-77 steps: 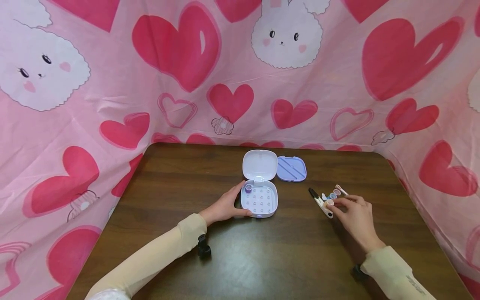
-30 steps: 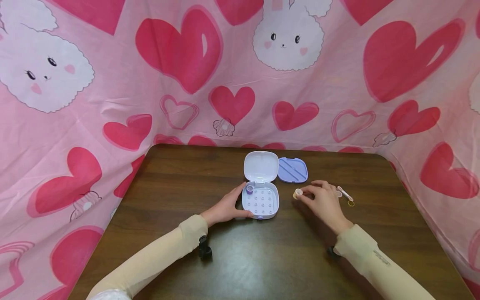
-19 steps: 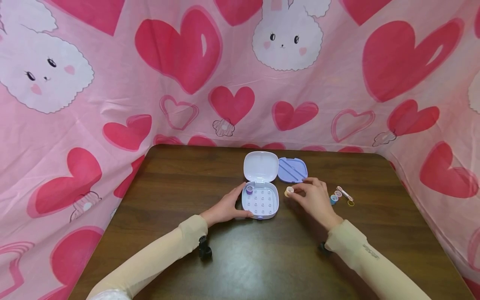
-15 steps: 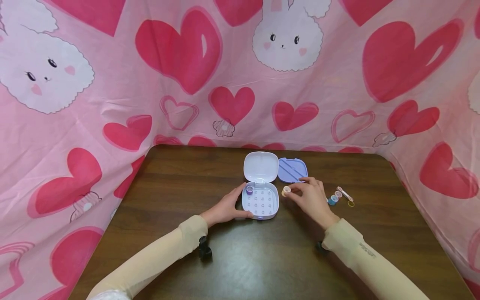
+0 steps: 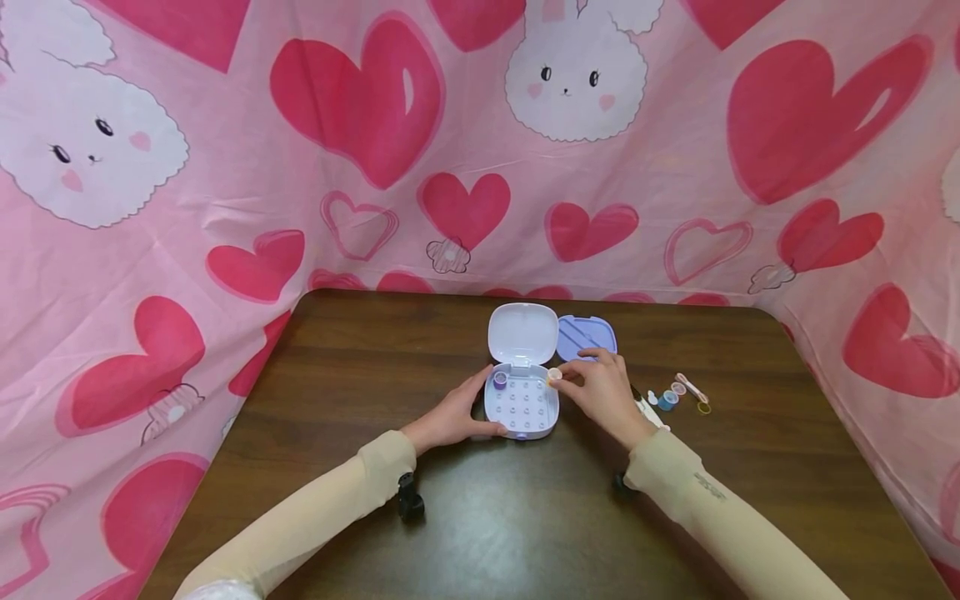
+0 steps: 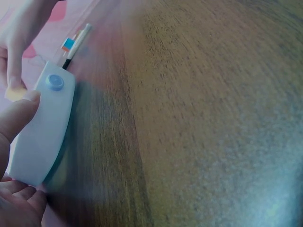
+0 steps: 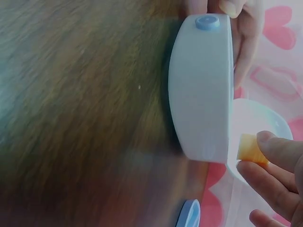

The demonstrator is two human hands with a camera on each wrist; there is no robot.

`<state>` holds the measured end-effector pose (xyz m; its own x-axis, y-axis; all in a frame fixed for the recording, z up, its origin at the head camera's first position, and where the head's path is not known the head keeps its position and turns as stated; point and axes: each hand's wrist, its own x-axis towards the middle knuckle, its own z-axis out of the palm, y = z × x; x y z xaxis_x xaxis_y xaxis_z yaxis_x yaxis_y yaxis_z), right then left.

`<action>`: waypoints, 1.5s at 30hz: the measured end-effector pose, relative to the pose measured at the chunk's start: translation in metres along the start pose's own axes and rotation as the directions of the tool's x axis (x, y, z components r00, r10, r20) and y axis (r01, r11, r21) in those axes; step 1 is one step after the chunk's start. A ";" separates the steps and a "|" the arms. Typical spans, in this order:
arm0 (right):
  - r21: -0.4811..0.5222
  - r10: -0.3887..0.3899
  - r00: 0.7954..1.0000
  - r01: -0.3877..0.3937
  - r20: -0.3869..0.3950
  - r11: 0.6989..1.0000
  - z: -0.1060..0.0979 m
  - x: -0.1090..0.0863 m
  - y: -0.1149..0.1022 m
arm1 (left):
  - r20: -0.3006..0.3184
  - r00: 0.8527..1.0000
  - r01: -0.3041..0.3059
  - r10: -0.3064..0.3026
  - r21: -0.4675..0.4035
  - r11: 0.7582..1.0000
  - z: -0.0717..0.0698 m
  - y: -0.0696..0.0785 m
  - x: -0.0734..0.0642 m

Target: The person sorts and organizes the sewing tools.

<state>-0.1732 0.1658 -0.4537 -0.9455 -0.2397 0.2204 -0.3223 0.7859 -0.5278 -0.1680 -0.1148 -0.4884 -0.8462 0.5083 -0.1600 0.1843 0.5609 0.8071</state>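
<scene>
In the head view a small white sewing box (image 5: 523,434) stands open on the table, its lid raised behind it. Rows of short pegs line its floor, and a purple thread spool (image 5: 500,381) sits in the back left corner. My left hand (image 5: 448,414) grips the box's left side, thumb at the front corner and fingers along the side. A yellow-orange thread spool (image 7: 249,148) is pinched between thumb and fingers of my right hand (image 5: 600,390), over the box's back right corner. The right wrist view shows it just above the rim.
A lavender tray (image 5: 581,335) lies behind my right hand. Farther right are a blue spool (image 5: 667,401), a pink spool (image 5: 678,388), a small white piece (image 5: 652,397), white-handled thread snips (image 5: 651,412) partly hidden by my wrist, and a slim pale item (image 5: 692,386) beside a yellow ring (image 5: 703,408).
My right hand has picked the yellow-orange spool from the group on the right and carried it left to the box. My left hand has kept its grip on the box.
</scene>
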 end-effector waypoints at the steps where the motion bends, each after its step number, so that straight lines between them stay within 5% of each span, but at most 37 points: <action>1: 0.000 -0.002 1.000 0.002 0.004 1.000 0.002 0.001 -0.001 | 0.001 1.000 0.000 0.000 0.000 1.000 0.000 0.000 0.000; 15: -0.037 -0.048 0.999 0.049 0.004 0.998 0.021 0.012 -0.014 | -0.001 1.000 -0.011 0.011 -0.003 1.000 0.001 -0.003 0.000; 23: -0.052 0.027 0.998 -0.024 0.059 0.998 0.035 0.015 -0.021 | -0.008 1.000 -0.020 0.020 -0.012 1.000 0.001 -0.003 0.000; 45: -0.066 0.151 0.989 -0.150 0.008 0.987 0.056 0.017 -0.039 | -0.008 1.000 -0.009 0.009 0.009 1.000 -0.001 -0.003 0.001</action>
<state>-0.1794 0.0989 -0.4751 -0.9836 -0.1230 0.1321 -0.1733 0.8486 -0.4999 -0.1700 -0.1164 -0.4907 -0.8487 0.5079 -0.1478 0.1965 0.5621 0.8034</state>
